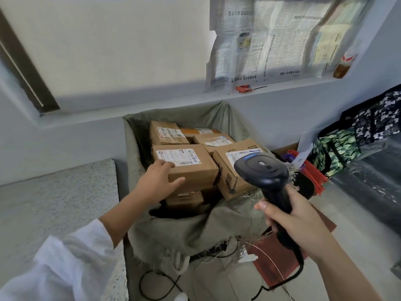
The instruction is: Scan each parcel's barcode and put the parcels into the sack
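Over the sack mouth, mid frame: left hand (159, 179) lies on the near-left corner of the near-left parcel (193, 168), fingers flat on its top by the label, thumb stretched along its near face, not closed round it. White sleeve (65, 268) on that arm. Right hand (297, 222) is nearer and to the right, fingers wrapped tight round the handle of a black scanner (263, 169), head aimed far, toward the parcels; a black cable (300, 268) drops from the handle base. Scanner head overlaps the right parcel (232, 181), tilted, label up, touching the near-left parcel. Both sit inside the grey-green sack (173, 231), open at the top, frayed rim folded down on the near side. Farther in: far-left parcel (167, 133), middle parcel (213, 140), an orange one (195, 130) between them at the back. One more brown box (186, 199) shows beneath the near-left parcel. Left of the sack, a speckled bench (58, 192). Right of it, patterned bags (338, 148), and a dark red board (273, 257) on the floor by the sack's near-right edge. Far wall: window ledge with a small red item (244, 88), newspaper (271, 40) over the pane
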### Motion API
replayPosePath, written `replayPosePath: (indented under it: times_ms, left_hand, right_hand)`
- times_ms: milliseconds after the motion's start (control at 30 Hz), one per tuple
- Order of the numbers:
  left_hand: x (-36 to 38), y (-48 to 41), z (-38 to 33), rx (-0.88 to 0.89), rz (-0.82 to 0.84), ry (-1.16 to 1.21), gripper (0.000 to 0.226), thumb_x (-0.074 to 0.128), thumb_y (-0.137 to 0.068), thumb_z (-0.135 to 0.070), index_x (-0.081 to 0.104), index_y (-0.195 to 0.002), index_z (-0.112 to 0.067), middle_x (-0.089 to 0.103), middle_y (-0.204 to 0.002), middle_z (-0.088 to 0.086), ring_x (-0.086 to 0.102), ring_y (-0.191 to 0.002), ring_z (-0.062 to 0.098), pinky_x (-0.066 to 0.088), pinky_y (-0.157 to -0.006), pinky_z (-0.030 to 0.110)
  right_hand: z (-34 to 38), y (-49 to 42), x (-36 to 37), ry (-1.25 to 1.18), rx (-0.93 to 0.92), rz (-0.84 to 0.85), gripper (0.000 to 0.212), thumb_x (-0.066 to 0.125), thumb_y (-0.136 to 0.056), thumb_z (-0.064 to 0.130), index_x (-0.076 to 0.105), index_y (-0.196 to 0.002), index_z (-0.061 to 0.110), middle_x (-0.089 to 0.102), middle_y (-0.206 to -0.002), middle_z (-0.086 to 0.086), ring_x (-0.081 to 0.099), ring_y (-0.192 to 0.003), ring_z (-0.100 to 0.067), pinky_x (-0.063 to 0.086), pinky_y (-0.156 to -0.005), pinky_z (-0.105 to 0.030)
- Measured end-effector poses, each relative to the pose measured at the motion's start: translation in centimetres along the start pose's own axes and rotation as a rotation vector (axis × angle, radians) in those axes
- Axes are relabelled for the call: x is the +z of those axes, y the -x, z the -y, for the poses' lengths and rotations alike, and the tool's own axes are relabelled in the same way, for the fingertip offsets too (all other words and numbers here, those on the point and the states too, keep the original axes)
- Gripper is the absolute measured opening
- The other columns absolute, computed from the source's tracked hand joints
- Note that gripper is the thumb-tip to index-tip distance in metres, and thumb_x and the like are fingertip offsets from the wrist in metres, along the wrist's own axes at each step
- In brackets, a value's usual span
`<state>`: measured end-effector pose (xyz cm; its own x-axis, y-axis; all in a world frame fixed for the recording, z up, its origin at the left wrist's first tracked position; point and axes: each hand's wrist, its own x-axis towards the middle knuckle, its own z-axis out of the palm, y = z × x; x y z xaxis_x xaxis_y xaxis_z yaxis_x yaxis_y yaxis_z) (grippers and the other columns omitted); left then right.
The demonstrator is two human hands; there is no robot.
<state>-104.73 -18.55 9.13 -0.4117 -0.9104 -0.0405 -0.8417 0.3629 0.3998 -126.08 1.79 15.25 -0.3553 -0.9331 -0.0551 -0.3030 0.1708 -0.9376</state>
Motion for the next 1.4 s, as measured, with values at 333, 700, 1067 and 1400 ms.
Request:
replayPosePath:
  times_ms: [333,700,1067,1400]
  left_hand:
    - [-0.8,11.4,2.0,-0.094,-0.264,0.089,0.059,0.057,-0.088,-0.044,0.038,-0.139,-0.02,0.047,-0.135,-0.003,0.052,-0.114,0.012,0.048,-0.089,0.029]
    - [-2.8,25.4,11.0,-0.396,-0.381,0.04,0.065,0.051,-0.092,-0.045,0.026,-0.146,-0.02,0.037,-0.145,-0.003,0.044,-0.126,0.012,0.044,-0.097,0.03]
    - [-8.2,44.8,24.1,-0.609,-0.417,-0.004,0.061,0.05,-0.093,-0.045,0.03,-0.144,-0.02,0.035,-0.144,-0.005,0.046,-0.124,0.011,0.044,-0.094,0.027]
    - [-11.0,57.7,33.5,-0.811,-0.438,0.001,0.058,0.05,-0.092,-0.048,0.035,-0.141,-0.022,0.037,-0.142,-0.01,0.044,-0.124,0.007,0.042,-0.098,0.027]
  right_hand:
    - [-0.4,0.2,3.4,0.0,-0.019,0.284,0.012,0.066,-0.084,0.012,0.057,-0.092,0.014,0.068,-0.078,-0.009,0.056,-0.05,-0.007,0.047,-0.049,-0.019]
    - [3.2,4.4,13.9,0.061,-0.102,0.603,0.013,0.067,-0.083,0.015,0.057,-0.091,0.013,0.067,-0.074,-0.008,0.054,-0.051,-0.01,0.045,-0.054,-0.027]
    - [7.7,16.1,32.1,0.056,-0.18,0.802,0.01,0.066,-0.083,0.008,0.058,-0.09,0.007,0.06,-0.054,0.003,0.049,-0.041,-0.004,0.041,-0.043,-0.016]
    - [11.7,22.8,45.3,0.099,-0.218,0.953,0.011,0.068,-0.082,0.018,0.061,-0.087,0.013,0.061,-0.057,-0.011,0.051,-0.045,-0.013,0.043,-0.051,-0.026]
